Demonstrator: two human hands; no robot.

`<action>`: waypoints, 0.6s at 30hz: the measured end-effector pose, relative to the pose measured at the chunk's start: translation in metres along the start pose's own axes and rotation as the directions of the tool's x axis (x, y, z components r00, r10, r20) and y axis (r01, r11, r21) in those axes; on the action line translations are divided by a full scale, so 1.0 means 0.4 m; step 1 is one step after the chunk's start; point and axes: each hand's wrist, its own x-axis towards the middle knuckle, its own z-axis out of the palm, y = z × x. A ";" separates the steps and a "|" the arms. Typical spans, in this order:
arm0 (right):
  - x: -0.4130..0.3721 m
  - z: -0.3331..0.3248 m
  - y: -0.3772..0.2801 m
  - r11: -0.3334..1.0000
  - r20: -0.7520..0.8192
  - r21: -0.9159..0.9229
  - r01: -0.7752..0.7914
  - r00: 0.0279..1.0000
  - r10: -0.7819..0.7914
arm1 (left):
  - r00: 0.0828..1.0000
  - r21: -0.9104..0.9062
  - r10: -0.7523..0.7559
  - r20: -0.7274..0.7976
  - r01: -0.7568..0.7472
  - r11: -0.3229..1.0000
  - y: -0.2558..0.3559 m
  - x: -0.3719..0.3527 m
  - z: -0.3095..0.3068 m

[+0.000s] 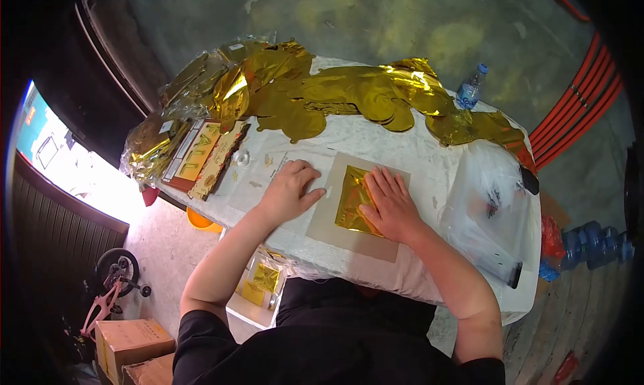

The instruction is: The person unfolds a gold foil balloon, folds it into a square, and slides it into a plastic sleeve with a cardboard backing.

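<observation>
A gold foil piece [350, 207] lies on a grey-brown board [369, 249] near the front of the white-covered table [288, 247]. My right hand [390, 206] rests flat on the foil's right part, fingers extended and pointing away from me. Left of the board, my left hand [292, 191] is on the table cover with its fingers curved and the thumb apart, holding nothing visible. What lies under my right palm is hidden.
Gold foil sheets [362, 93] spread along the far edge, with a water bottle [471, 87] behind them. Printed packages [201, 158] lie at the left, clear plastic bags [483, 207] at the right. An open box [258, 291] with gold pieces stands below the front edge.
</observation>
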 end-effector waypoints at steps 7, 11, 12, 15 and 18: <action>0.000 -0.002 -0.004 1.000 -0.011 0.010 0.016 1.000 -0.015 | 0.978 -0.086 -0.147 0.150 0.161 0.983 0.001 0.016 -0.005; 0.000 0.002 -0.001 1.000 -0.030 0.018 0.026 0.999 -0.025 | 0.996 -0.079 -0.064 0.058 0.068 0.995 -0.020 0.011 0.016; 0.000 0.003 -0.001 0.999 -0.032 0.019 0.026 0.999 -0.025 | 0.997 -0.080 -0.063 0.039 0.066 0.995 -0.021 0.011 0.019; 0.000 0.002 -0.001 1.000 -0.038 0.002 0.029 0.999 -0.029 | 0.999 -0.078 -0.045 0.010 0.046 0.996 -0.009 0.017 0.017; -0.002 0.005 0.000 0.999 -0.041 0.026 0.027 0.999 -0.026 | 1.000 -0.047 -0.026 -0.002 0.026 0.999 -0.001 0.019 0.017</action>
